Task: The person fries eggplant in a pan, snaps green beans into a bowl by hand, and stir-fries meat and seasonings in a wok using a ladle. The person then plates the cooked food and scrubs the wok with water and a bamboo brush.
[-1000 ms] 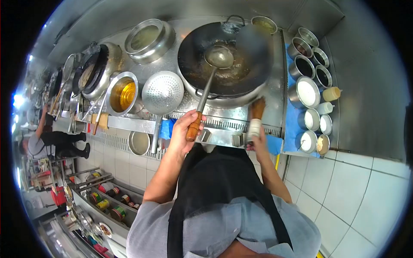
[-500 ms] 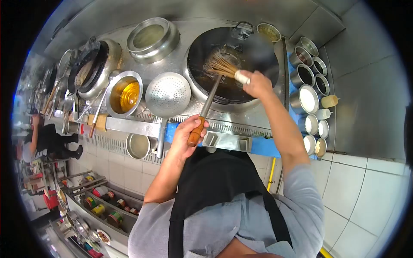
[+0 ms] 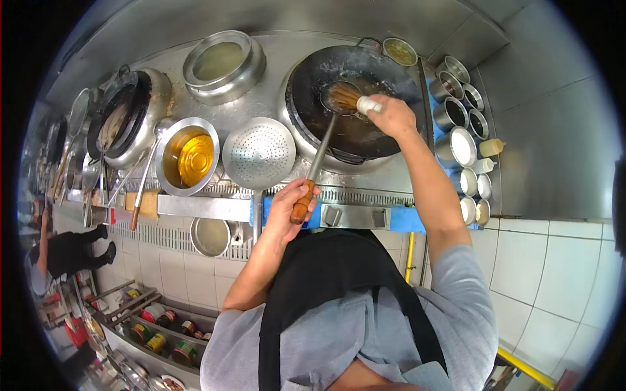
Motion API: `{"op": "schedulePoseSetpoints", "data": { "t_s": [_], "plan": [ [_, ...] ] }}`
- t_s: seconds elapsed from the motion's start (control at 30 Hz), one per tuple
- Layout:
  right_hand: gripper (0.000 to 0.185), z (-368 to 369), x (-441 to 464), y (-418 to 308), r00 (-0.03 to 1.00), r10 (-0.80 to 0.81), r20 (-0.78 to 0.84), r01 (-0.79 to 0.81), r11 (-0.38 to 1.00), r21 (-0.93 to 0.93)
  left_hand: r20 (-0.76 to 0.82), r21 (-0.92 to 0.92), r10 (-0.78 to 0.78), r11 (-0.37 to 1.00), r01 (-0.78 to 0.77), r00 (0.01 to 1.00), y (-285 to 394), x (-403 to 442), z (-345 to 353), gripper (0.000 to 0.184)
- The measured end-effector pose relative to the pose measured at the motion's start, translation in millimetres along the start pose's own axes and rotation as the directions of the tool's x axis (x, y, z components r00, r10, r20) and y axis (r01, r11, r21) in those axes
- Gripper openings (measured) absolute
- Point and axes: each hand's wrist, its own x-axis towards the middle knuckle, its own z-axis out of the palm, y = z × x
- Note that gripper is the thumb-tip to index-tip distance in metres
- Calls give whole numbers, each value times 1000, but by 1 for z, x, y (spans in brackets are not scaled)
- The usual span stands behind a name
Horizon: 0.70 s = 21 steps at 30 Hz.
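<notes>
My left hand [image 3: 291,207] is wrapped round the wooden handle of a long metal ladle [image 3: 321,153], whose bowl rests inside the black wok [image 3: 385,142]. In my right hand [image 3: 392,117] is the white-bound grip of a bristle brush [image 3: 345,96]. Its brown bristles are in the ladle's bowl and hide most of it. Dark, wet-looking residue shows on the wok's inner surface.
Left of the wok are a perforated strainer [image 3: 259,153], a pot of yellow liquid [image 3: 171,164] and a lidless round pot [image 3: 229,90]. Seasoning containers [image 3: 462,146] line the right side. Another person [image 3: 68,254] stands at far left.
My right hand has lifted the brush from the counter's front edge into the wok, onto the ladle. The view has shifted slightly, and my left hand still holds the ladle.
</notes>
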Motion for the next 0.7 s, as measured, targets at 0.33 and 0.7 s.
{"op": "schedulePoseSetpoints", "data": {
  "t_s": [0.33,0.7],
  "plan": [
    [49,2,-32,28,922,28,-387,-97,982,-159,-1,144,-3,990,3,1000,11,7,-6,43],
    [52,7,-66,38,838,302,-454,57,780,623,168,911,210,341,-233,963,19,17,-20,52]
  ]
}}
